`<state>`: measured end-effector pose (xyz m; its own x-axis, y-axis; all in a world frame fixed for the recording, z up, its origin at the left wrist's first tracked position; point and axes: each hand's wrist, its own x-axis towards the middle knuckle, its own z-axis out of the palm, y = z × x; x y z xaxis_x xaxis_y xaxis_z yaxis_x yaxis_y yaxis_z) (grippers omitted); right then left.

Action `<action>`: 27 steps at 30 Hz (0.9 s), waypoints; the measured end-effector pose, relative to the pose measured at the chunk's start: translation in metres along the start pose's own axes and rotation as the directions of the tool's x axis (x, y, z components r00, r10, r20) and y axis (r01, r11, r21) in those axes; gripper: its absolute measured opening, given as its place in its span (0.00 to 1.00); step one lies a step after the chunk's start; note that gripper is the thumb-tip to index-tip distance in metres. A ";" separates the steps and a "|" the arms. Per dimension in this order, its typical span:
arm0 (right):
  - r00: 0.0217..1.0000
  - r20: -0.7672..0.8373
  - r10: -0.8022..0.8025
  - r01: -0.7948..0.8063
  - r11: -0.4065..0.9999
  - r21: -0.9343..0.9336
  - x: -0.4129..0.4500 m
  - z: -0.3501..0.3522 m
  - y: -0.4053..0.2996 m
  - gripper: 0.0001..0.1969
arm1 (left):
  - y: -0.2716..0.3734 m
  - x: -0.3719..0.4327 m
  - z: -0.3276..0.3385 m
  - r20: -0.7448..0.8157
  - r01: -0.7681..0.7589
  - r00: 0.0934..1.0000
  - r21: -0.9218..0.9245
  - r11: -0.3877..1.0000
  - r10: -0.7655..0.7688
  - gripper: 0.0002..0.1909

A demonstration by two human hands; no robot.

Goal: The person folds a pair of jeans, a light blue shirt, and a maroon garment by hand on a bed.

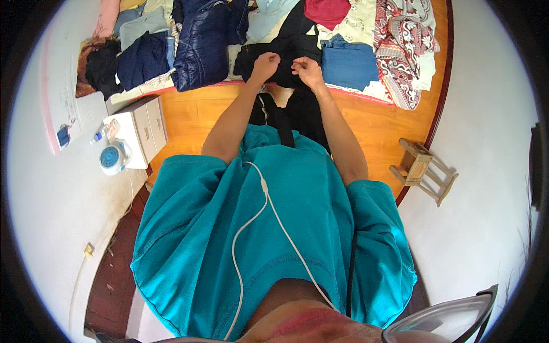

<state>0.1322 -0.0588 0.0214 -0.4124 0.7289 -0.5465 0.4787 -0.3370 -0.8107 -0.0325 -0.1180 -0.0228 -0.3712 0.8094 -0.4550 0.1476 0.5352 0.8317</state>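
A black garment point(296, 45) lies crumpled at the near side of the cloth-covered surface, one long part reaching away from me. My left hand point(266, 65) is over its left part, with the fingers curled in. Just to the right, my right hand point(307, 70) is above the same garment, thumb and fingers bent toward each other. Black cloth shows in the gap between the hands; whether either one pinches it cannot be made out. Folded blue jeans point(349, 64) lie beside my right hand. Left of my left hand is a shiny navy padded garment point(201, 47).
Dark folded clothes point(143, 60) lie farther left, a red cloth point(328, 13) at the back, and a patterned cloth point(399, 55) at right. A white cabinet point(148, 124) with a small fan point(112, 158) stands left. A wooden stool point(418, 167) stands right on the wooden floor point(193, 107).
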 end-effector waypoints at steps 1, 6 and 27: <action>1.000 -0.007 0.004 -0.003 0.999 0.041 0.000 0.005 -0.006 0.08 | -0.003 0.005 -0.004 0.008 -0.015 1.000 -0.003 1.000 0.015 0.14; 0.997 -0.082 0.004 0.000 0.999 0.047 0.015 0.022 -0.014 0.10 | 0.010 0.030 -0.016 0.089 0.006 0.996 0.047 0.999 -0.010 0.15; 0.981 -0.015 -0.195 0.174 0.907 -0.384 0.219 0.010 -0.072 0.19 | 0.008 0.176 -0.003 -0.091 0.240 0.961 -0.194 0.951 -0.261 0.21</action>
<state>-0.0003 0.1190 -0.0420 -0.4859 0.7894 -0.3750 0.6598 0.0500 -0.7498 -0.0998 0.0277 -0.0955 -0.4784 0.6166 -0.6252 -0.1266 0.6561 0.7440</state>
